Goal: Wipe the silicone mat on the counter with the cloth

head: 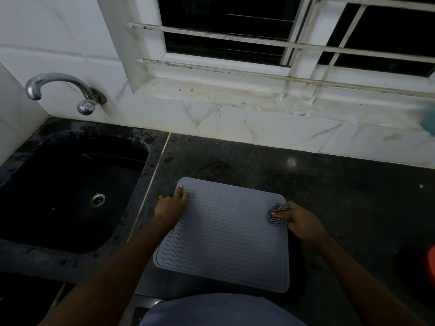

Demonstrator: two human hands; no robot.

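A grey silicone mat (pixel 223 238) with a wavy ribbed pattern lies flat on the black counter (pixel 341 196), close to its front edge. My left hand (pixel 170 207) rests on the mat's far left corner with its fingers stretched out flat. My right hand (pixel 299 220) is at the mat's far right edge and grips a small bunched black-and-white checked cloth (pixel 275 214). The cloth touches the mat near that corner.
A black sink (pixel 70 184) with a steel drain is sunk into the counter left of the mat, under a chrome tap (pixel 61 90). White tiles and a barred window stand behind. A red object (pixel 429 262) and a teal object (pixel 429 121) sit at the right edge.
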